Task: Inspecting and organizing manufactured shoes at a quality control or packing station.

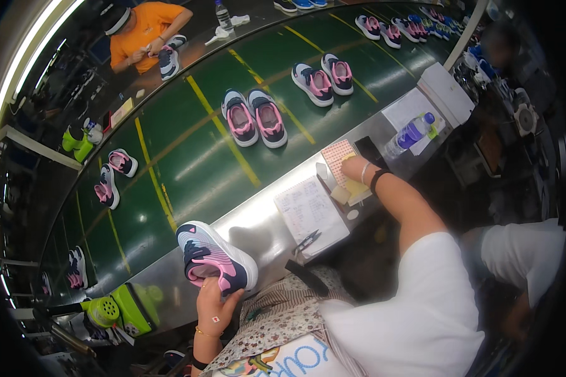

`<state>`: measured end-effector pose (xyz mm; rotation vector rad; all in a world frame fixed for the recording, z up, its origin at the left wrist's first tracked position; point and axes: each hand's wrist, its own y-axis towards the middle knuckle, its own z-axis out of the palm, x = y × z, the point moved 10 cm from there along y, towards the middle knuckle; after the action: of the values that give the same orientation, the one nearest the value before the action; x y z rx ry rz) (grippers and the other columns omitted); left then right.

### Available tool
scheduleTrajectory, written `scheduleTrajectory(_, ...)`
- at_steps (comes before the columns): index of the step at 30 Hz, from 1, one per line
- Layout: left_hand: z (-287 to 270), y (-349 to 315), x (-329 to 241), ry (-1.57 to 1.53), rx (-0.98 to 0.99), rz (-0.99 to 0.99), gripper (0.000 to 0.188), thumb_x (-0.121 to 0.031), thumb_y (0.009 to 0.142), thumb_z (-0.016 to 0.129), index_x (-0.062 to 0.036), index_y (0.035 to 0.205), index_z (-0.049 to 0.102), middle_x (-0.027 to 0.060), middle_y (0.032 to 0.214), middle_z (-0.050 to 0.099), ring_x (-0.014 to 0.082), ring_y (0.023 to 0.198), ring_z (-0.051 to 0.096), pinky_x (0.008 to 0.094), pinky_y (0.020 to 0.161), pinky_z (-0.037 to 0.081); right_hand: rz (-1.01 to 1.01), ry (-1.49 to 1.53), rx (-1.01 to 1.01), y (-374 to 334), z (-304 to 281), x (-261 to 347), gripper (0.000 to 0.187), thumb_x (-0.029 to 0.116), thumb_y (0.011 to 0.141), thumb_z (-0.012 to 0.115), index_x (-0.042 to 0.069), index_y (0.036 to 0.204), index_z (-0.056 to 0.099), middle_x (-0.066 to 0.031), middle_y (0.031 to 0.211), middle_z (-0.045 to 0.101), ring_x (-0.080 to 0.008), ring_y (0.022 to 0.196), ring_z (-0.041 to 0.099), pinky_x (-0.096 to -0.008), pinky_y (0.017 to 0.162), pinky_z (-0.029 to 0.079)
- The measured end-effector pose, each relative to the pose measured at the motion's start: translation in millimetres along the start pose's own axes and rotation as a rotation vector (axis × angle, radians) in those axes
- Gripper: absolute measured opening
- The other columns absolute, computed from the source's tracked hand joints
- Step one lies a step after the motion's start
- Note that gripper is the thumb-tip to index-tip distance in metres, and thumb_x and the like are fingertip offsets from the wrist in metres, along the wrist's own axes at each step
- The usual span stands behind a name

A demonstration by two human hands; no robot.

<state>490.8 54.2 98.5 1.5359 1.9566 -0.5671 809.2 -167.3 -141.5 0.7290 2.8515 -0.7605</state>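
Fingers of the left hand [215, 311] are closed on the collar of a grey, navy and pink shoe [219, 254], holding it over the metal ledge [261, 229]. Watching remotely, I read its long axis as slanting from toe at far left to heel at near right, pale sole turned rightward. The left hand is the nearer one; from the right hand [355, 168], the shoe lies leftward and nearer. Those right fingers bend over yellow paper [358, 190] beside a pink gridded sheet [337, 154]; I can't tell whether they pinch anything. As for writing, I see handwritten lines on the open notebook [311, 217], too small to make out, a purple label on the bottle [410, 136], and blue lettering on the white shirt [383, 320].
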Motion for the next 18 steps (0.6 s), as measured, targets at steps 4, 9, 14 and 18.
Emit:
scheduleTrajectory(4, -2.9, -2.4, 0.0, 0.023, -0.006, 0.002, 0.023, -0.012, 0.066, 0.067, -0.0024, 0.085, 0.057, 0.0132, 0.082, 0.057, 0.0327, 0.080, 0.052, 0.0370, 0.071, 0.041, -0.007, 0.033, -0.056, 0.5, 6.2, -1.6, 0.016, 0.007, 0.074, 0.051, 0.004, 0.082, 0.065, -0.0118, 0.086, 0.063, -0.0252, 0.081, 0.062, -0.0334, 0.069, 0.050)
scheduleTrajectory(9, -3.4, -1.7, -4.3, 0.021, 0.006, 0.038, 0.023, -0.012, 0.066, 0.067, -0.0029, 0.085, 0.056, 0.0132, 0.084, 0.057, 0.0328, 0.081, 0.052, 0.0374, 0.070, 0.041, 0.040, 0.016, -0.034, 1.8, 5.3, -4.6, 0.016, 0.007, 0.074, 0.051, 0.003, 0.081, 0.064, -0.0140, 0.086, 0.062, -0.0259, 0.080, 0.062, -0.0334, 0.068, 0.050)
scheduleTrajectory(14, -5.3, -1.3, -6.3, 0.023, -0.004, 0.063, 0.024, -0.012, 0.066, 0.067, -0.0029, 0.085, 0.056, 0.0130, 0.084, 0.056, 0.0327, 0.080, 0.051, 0.0377, 0.070, 0.041, 0.106, 0.068, -0.040, 1.2, 4.9, -4.7, 0.016, 0.007, 0.074, 0.051, 0.003, 0.082, 0.064, -0.0139, 0.086, 0.062, -0.0263, 0.080, 0.062, -0.0335, 0.069, 0.050)
scheduleTrajectory(18, -7.6, -1.1, -10.7, 0.020, -0.014, 0.095, 0.024, -0.012, 0.065, 0.067, -0.0028, 0.084, 0.056, 0.0128, 0.083, 0.055, 0.0328, 0.079, 0.050, 0.0375, 0.069, 0.041, 0.085, 0.080, -0.044, -1.8, 0.8, -6.0, 0.016, 0.008, 0.074, 0.051, 0.004, 0.082, 0.064, -0.0133, 0.086, 0.061, -0.0256, 0.081, 0.061, -0.0335, 0.070, 0.050)
